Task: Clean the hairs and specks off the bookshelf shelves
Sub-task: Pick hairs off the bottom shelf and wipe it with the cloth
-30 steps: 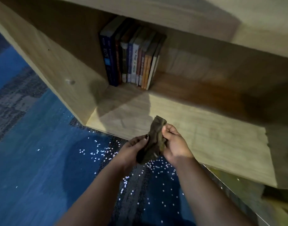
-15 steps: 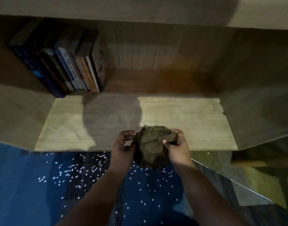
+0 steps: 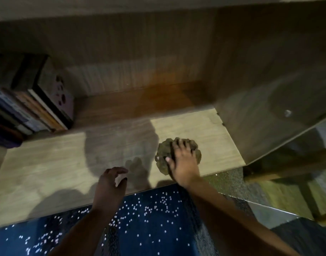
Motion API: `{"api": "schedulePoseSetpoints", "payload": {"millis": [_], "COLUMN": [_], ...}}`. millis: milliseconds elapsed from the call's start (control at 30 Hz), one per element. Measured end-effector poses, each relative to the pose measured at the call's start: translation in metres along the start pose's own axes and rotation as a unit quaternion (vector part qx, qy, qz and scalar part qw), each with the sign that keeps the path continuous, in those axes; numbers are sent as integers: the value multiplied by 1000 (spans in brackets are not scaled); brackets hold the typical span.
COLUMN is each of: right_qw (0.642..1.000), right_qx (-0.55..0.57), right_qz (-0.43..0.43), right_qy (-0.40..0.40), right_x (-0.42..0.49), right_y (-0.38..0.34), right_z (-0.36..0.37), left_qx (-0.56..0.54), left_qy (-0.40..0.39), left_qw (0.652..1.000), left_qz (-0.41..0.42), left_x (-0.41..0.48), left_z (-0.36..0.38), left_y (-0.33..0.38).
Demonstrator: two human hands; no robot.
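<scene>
The crumpled dark cloth (image 3: 163,155) lay on the pale shelf board (image 3: 47,163), right of centre in the frame and near the front edge, short of the side panel (image 3: 269,117) at the right. The right hand (image 3: 182,163) pressed down on it with spread, straight fingers, not clutching it. The left hand (image 3: 110,183) hovered over the board's front edge at lower centre, fingers loosely curled and holding nothing. The cloth looked soft, light and limp, so I judged it would bunch and slide easily under a flat palm. Pressing from above, with the fingers over its middle, seemed the right hold for wiping. Books (image 3: 34,108) stood at the far left, well apart from it. I could not make out any hairs or specks on the wood in that dim light.
</scene>
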State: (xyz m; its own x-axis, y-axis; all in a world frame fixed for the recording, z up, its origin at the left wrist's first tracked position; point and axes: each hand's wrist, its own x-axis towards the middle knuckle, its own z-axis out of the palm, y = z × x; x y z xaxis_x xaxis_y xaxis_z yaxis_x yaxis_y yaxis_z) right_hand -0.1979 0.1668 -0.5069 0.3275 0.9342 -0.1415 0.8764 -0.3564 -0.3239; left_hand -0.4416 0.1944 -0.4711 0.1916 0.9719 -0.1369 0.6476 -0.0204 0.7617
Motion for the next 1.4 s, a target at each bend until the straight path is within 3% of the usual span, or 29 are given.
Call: {"api": "schedulePoseSetpoints", "payload": {"millis": [100, 233, 300, 400, 567, 767, 900, 1000, 1167, 1267, 1400], "right_qw": [997, 993, 991, 986, 996, 999, 997, 994, 991, 998, 992], "right_qx": [-68, -24, 13, 10, -13, -34, -57, -58, -39, -47, -12], "right_qz": [5, -103, -125, -162, -83, 22, 60, 94, 122, 38, -119], "right_qy": [-45, -44, -38, -29, -30, -26, 5, 24, 29, 2, 31], "right_x": [10, 14, 19, 34, 46, 37, 34, 46, 85, 96, 75], "right_y": [-16, -52, -48, -25, 34, 125, 162, 152, 105, 44, -45], "right_z": [33, 55, 59, 47, 17, -18, -26, -21, -13, 6, 46], "left_qx": [99, 161, 186, 229, 263, 196, 240, 219, 224, 219, 219], "left_qy": [-13, 37, 71, 61, 7, 32, 45, 93, 78, 87, 97], "left_qw": [994, 983, 976, 969, 961, 977, 963, 964, 962, 963, 959], "left_qz": [48, 78, 89, 76, 87, 72, 115, 121, 138, 134, 149], "left_x": [17, 33, 37, 41, 50, 49, 59, 62, 64, 66, 67], "left_z": [5, 12, 16, 19, 29, 32, 25, 27, 29, 29, 30], "left_y": [-11, -28, -35, -45, -49, -34, -61, -66, -66, -69, -75]}}
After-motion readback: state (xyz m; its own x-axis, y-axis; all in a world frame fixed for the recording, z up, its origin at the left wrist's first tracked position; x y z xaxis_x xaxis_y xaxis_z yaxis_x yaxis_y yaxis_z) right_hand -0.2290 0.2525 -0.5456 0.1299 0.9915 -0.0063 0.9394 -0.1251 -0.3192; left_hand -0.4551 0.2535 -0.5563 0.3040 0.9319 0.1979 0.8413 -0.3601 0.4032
